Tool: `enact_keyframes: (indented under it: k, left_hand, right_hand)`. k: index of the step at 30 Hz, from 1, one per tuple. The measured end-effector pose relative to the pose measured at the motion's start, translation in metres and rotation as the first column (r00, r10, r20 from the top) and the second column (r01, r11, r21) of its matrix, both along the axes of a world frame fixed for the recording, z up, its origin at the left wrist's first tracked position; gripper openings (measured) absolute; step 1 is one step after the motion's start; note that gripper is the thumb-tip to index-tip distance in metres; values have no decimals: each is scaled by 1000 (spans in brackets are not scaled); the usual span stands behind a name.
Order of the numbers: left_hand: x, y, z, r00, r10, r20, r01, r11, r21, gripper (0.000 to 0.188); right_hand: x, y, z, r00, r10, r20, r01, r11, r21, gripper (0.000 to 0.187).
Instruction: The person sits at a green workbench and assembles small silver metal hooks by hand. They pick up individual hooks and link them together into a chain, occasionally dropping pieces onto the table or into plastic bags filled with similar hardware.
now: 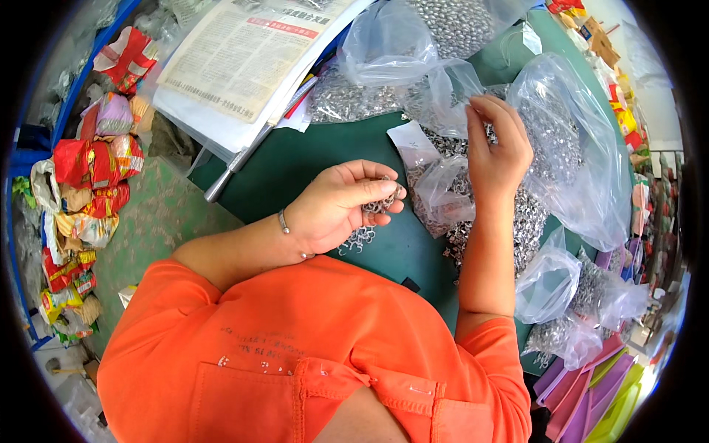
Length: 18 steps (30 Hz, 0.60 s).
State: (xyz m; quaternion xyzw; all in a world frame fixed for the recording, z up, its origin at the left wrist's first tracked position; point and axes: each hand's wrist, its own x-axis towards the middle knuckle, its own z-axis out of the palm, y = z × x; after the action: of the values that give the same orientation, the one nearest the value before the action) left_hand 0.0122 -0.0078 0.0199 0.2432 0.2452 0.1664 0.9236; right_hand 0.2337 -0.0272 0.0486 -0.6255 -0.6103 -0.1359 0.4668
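My left hand (336, 207) is closed round a clump of small silvery metal pieces (380, 199), ring- or hook-like in shape. Just below it, a small heap of the same sort of pieces (359, 239) lies on the dark green tabletop (281, 173). My right hand (498, 148) is raised over the right side, thumb and fingertips drawn together beside a clear plastic bag (448, 96). What those fingertips hold, if anything, is too small to make out. Beneath the right forearm spreads a pile of small shiny metal parts (528, 221).
Clear bags of metal parts (454, 26) line the far side; another large bag (583, 184) stands at the right. A newspaper (244, 59) lies at the far left with pens (299, 96) by it. Coloured packets (88, 162) hang left; purple and green folders (591, 391) stand lower right.
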Motion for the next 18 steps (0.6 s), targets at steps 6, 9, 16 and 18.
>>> enact_keyframes:
  k: [6, 9, 16, 18]
  left_hand:
    - [-1, 2, -4, 986, 148, -83, -150, 988, -21, 15]
    - [0, 0, -15, 987, 158, -12, -158, 987, -17, 18]
    - [0, 2, -14, 990, 139, -18, -140, 989, -54, 19]
    - [-1, 2, -15, 990, 136, -20, -137, 989, -49, 20]
  right_hand:
    - [-40, -26, 10, 880, 295, -373, -419, 852, -314, 12]
    - [-53, -38, 1, 838, 326, -436, -504, 769, -392, 12]
    - [-55, -47, -5, 804, 357, -475, -535, 783, -317, 15]
    - [-56, -48, -7, 809, 356, -468, -532, 782, -325, 16]
